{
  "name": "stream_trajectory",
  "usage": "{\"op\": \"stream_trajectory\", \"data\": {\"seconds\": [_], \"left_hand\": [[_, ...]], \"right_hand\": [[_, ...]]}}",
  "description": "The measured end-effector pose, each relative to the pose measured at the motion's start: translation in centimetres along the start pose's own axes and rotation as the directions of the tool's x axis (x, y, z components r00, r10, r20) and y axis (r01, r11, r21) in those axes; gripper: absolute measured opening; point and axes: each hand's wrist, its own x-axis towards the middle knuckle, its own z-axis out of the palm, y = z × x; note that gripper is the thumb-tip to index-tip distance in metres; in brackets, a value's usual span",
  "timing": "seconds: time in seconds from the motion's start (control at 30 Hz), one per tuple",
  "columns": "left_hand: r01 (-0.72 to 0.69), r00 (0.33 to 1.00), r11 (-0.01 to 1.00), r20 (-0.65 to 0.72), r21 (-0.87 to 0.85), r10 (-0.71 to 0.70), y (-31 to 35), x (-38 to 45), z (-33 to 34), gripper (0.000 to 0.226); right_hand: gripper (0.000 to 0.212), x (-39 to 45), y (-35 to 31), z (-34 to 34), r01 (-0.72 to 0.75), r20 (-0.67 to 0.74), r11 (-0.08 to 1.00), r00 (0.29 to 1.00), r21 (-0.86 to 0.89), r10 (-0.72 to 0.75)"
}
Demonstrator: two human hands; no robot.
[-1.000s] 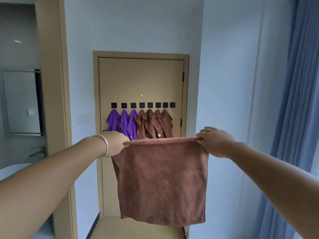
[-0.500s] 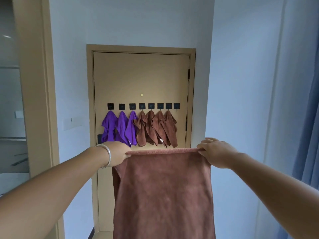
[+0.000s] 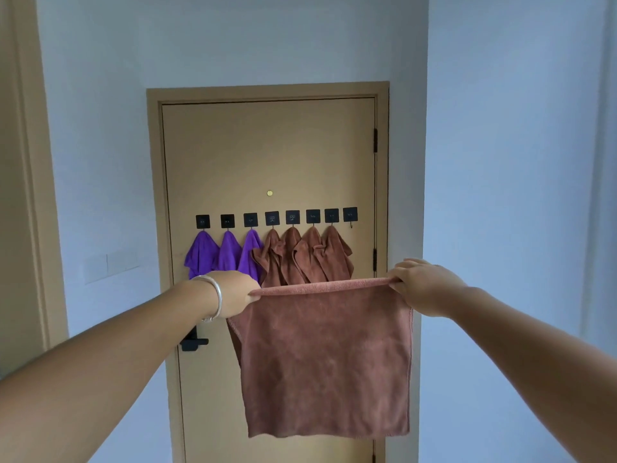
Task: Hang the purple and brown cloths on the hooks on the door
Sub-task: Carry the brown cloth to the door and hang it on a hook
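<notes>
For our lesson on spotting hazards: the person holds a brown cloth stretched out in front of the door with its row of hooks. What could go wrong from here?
1. Only the rightmost hook looks free; aiming elsewhere could knock down a hung brown cloth.
2. The left hand and right hand pinch the held brown cloth by its top corners only; a shift of hold to hook it might let it drop.

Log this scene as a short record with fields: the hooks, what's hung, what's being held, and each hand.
hooks: eight black hooks in a row on the door
hung: three purple cloths on the left, then four brown cloths
free hook: rightmost hook
held: brown cloth, spread flat, hanging down
left hand: grips top left corner
right hand: grips top right corner
</notes>
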Motion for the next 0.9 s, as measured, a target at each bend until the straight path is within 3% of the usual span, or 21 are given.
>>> {"op": "stream_trajectory", "data": {"seconds": [0.27, 0.5, 0.77, 0.9], "left_hand": [[-0.022, 0.998, 1.0, 0.057, 0.005, 0.021, -0.1, 10.9, 3.7, 0.029], [-0.125, 0.991, 0.992, 0.047, -0.034, 0.127, -1.4, 23.4, 6.1, 0.029], [-0.237, 0.965, 0.958, -0.151, -0.164, 0.213, -4.0, 38.6, 6.8, 0.023], [-0.279, 0.933, 0.934, -0.294, -0.225, 0.208, -3.8, 44.5, 7.5, 0.049]], "right_hand": [[0.035, 6.7, 4.0, 6.5, -0.019, 0.05, 0.999, 0.999, -0.036, 0.021], [0.037, 15.7, 8.3, 11.8, -0.11, 0.072, 0.993, 0.991, -0.053, 0.114], [0.033, 27.7, 12.8, 14.5, -0.244, -0.082, 0.963, 0.968, -0.112, 0.236], [0.031, 31.9, 14.7, 15.8, -0.317, -0.146, 0.944, 0.942, -0.087, 0.303]]}}
